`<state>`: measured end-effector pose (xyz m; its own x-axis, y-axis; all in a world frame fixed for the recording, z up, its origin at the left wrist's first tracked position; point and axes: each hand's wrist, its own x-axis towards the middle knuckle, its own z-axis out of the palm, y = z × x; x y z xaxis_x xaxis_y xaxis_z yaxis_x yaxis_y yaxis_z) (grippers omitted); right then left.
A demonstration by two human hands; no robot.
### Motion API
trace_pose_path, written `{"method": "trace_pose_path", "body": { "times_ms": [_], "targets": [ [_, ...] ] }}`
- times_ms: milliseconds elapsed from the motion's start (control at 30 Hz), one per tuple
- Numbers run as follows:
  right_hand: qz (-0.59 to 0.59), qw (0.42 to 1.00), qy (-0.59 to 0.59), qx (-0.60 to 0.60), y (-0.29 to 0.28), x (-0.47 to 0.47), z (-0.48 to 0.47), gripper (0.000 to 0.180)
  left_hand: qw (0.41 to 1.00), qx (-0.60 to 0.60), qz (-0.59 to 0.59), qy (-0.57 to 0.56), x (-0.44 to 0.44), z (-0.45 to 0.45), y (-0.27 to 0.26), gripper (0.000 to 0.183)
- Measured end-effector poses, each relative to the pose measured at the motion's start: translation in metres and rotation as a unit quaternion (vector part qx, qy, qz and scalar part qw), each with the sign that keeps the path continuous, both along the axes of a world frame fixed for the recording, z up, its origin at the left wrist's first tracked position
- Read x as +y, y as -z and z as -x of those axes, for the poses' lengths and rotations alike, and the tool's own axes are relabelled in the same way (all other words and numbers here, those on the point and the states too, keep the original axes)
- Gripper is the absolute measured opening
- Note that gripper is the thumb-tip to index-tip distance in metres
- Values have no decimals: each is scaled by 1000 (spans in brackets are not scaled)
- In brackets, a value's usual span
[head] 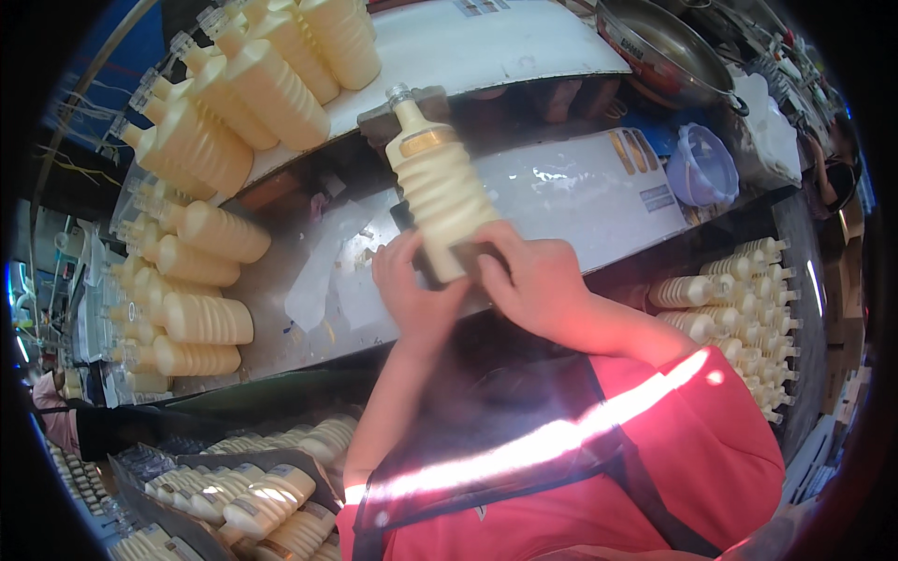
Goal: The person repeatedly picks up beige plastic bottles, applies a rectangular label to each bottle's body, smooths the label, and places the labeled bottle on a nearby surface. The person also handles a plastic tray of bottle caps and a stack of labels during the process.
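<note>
A cream-coloured bottle (pixel 443 182) with a rippled body and a clear ridged neck lies before me, its neck pointing away. On its shoulder is a gold label (pixel 427 141) bearing writing. My left hand (pixel 417 284) grips the lower left edge, its thumb by the base. From the other side my right hand (pixel 537 280) holds the lower right edge with bent fingers and thumb. The neck end lies over a grey block (pixel 375 125). Part of a dark object (pixel 403 215) shows beside the bottle's left side; the bottle hides the rest of it.
Beside the bottle, a white board (pixel 561 203) carries gold labels (pixel 635 151) and small grey labels (pixel 657 198). A lilac bucket (pixel 701 165) and a large metal pan (pixel 666 45) stand at right. Cream bottles crowd the left (pixel 207 308) and right (pixel 691 291). People are visible at both sides.
</note>
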<state>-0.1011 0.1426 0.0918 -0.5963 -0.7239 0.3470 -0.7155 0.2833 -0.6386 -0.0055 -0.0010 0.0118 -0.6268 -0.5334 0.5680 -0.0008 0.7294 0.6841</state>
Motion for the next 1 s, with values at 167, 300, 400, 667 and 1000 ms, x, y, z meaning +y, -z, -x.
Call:
{"method": "trace_pose_path", "body": {
  "times_ms": [167, 300, 400, 667, 1000],
  "targets": [
    [-45, 999, -19, 22, -10, -6, -11, 9, 996, 2, 78, -49, 7, 7, -1, 69],
    [-36, 993, 29, -106, 6, 12, 13, 20, 998, -16, -55, 0, 0, -6, 6, 68],
    [-20, 983, 67, -173, 34, 19, 30, 24, 988, -34, -144, 33, -9, -14, 14, 69],
    [79, 976, 109, -169, 12, -6, 70, 25, 939, 16, -339, 46, -42, 16, -3, 68],
    [151, 964, 51, -215, 51, -84, 117, 22, 832, 45, -525, 171, -85, 90, -24, 35]
  ]
}}
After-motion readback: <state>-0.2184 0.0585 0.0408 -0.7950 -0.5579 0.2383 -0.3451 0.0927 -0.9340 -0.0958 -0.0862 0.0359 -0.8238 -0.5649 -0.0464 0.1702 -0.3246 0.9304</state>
